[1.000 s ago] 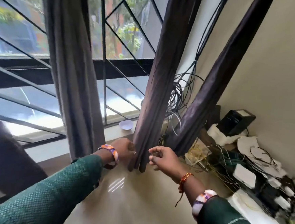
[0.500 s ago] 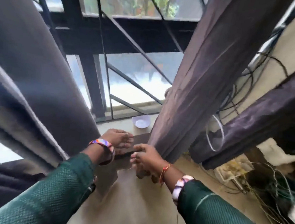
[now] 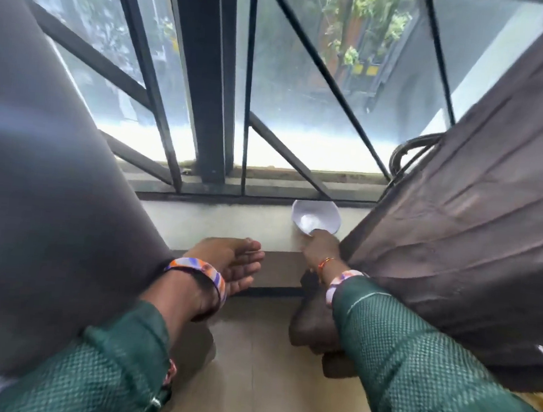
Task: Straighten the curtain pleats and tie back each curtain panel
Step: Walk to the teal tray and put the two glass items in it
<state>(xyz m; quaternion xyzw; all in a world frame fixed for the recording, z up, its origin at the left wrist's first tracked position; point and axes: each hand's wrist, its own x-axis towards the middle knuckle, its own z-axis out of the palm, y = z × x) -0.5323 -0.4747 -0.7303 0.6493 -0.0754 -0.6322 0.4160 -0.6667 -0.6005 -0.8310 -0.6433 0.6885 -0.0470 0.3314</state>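
Green mesh-textured sleeves are framing both forearms as they are reaching toward the window ledge. Left hand (image 3: 230,261), wearing a striped orange-and-purple bangle (image 3: 200,271), is hovering palm-up just in front of the pale stone window ledge (image 3: 217,221), fingers loosely extended and grasping nothing; the cupped pose is suggesting readiness to receive or support something. Right hand (image 3: 320,245), wearing a thin red thread and a pale patterned bangle at the wrist, is reaching over the ledge and touching the near rim of a small white shallow bowl (image 3: 315,217). Its fingertips are hidden behind the knuckles, so whether it is pinching the rim or merely touching it cannot be told. The bowl is sitting on the ledge just beside the right curtain's hem, probably in the way of the fabric, which may explain the reach.

Dark brown pleated curtain panel on the right (image 3: 475,205) is hanging diagonally across the view, its folds bunched and its lower edge draping over the right sleeve; no tie-back is visible around it. Dark grey curtain panel on the left (image 3: 45,171) is filling the left side, blurred and close to the camera, lying against the left sleeve, likewise untied. Between the panels, black metal window grille bars (image 3: 214,87) are crossing the glass, with foliage beyond. A loop of dark cable (image 3: 411,148) is showing at the right curtain's inner edge. Judging from the loose panels, both tie-backs are not yet done.
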